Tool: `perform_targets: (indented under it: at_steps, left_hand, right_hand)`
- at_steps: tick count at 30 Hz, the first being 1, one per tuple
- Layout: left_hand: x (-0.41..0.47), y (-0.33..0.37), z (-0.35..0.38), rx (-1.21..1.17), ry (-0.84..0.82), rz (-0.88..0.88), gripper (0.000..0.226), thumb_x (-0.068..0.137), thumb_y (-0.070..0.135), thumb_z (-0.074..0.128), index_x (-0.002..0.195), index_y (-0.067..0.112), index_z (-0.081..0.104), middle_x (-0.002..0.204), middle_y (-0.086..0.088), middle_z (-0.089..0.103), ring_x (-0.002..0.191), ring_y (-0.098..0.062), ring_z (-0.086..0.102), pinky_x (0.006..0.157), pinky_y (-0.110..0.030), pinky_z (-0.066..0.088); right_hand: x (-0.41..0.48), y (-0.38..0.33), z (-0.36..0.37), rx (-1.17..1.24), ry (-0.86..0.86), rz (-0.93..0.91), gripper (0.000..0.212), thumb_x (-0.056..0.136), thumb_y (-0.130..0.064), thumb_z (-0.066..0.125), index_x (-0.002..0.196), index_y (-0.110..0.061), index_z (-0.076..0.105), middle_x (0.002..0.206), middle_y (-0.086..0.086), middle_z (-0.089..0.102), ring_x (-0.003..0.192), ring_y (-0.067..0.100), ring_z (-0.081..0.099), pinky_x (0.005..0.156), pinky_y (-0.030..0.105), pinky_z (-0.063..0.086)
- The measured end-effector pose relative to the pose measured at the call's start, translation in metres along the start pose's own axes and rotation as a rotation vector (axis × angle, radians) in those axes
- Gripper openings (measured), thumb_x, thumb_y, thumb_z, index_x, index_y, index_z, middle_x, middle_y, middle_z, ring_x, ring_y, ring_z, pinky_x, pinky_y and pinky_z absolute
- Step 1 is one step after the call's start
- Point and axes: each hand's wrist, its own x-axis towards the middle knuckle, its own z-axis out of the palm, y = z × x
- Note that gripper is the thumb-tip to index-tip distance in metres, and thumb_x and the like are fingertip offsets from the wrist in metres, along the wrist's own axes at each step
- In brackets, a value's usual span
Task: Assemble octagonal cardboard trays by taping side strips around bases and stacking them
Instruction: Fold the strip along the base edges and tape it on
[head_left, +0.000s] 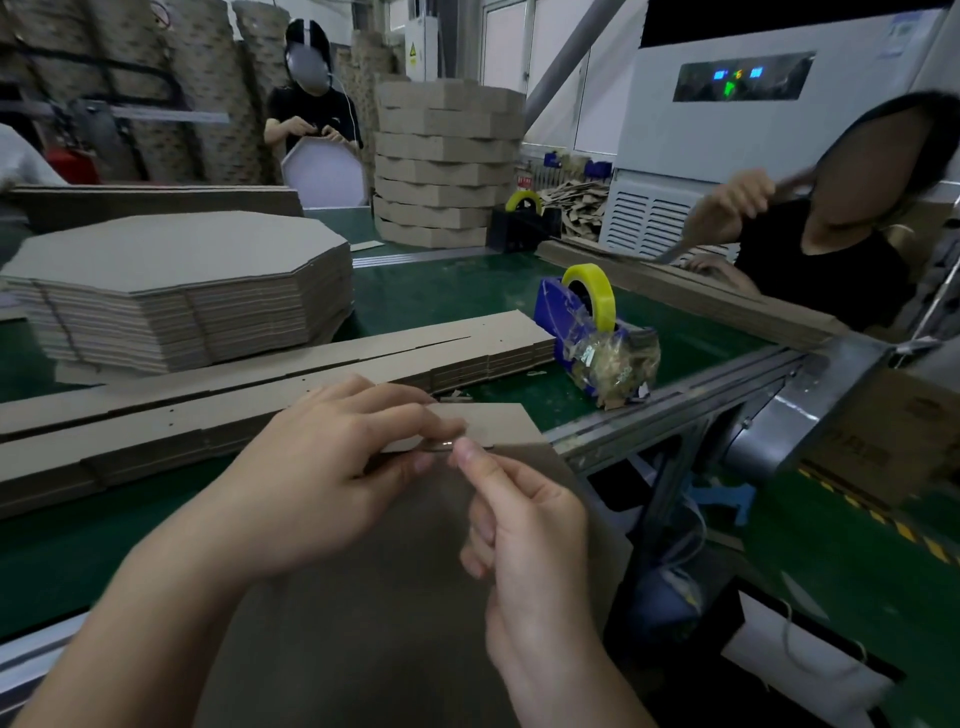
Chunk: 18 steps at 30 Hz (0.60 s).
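Both hands meet at the far edge of the base (395, 597), the nearest thing in the scene. The left hand (332, 467) curls its fingers over the side strip (488, 421) and holds it against that edge, while the right hand (524, 519) has a narrow grip, thumb and forefinger pinching what looks like a short piece of tape (441, 446). Doing this well probably means keeping the strip flush and square to the base while the tape is laid across the seam and rubbed flat. That seam lies between the two grips, just left of the right fingertips.
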Motion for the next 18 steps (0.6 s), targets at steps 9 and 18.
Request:
perform_targets:
  at_steps: [9, 18]
  left_hand:
    - [-0.001, -0.001, 0.002, -0.052, 0.009, -0.042, 0.028, 0.080, 0.058, 0.036, 0.102, 0.042, 0.045, 0.108, 0.009, 0.062, 0.103, -0.017, 0.054, 0.085, -0.043, 0.044]
    - [-0.007, 0.001, -0.006, -0.091, -0.008, -0.048, 0.040, 0.079, 0.060, 0.035, 0.108, 0.053, 0.063, 0.121, 0.032, 0.052, 0.118, -0.001, 0.045, 0.096, -0.037, 0.041]
  right_hand:
    - [0.003, 0.001, -0.001, -0.042, 0.086, 0.040, 0.028, 0.081, -0.017, 0.075, 0.054, -0.010, 0.069, 0.042, -0.004, 0.030, 0.035, 0.006, 0.020, 0.038, 0.018, 0.014]
    - [-0.006, -0.003, -0.017, -0.173, -0.071, 0.098, 0.017, 0.081, -0.020, 0.073, 0.065, -0.016, 0.076, 0.044, -0.005, 0.036, 0.035, 0.005, 0.024, 0.035, 0.017, 0.019]
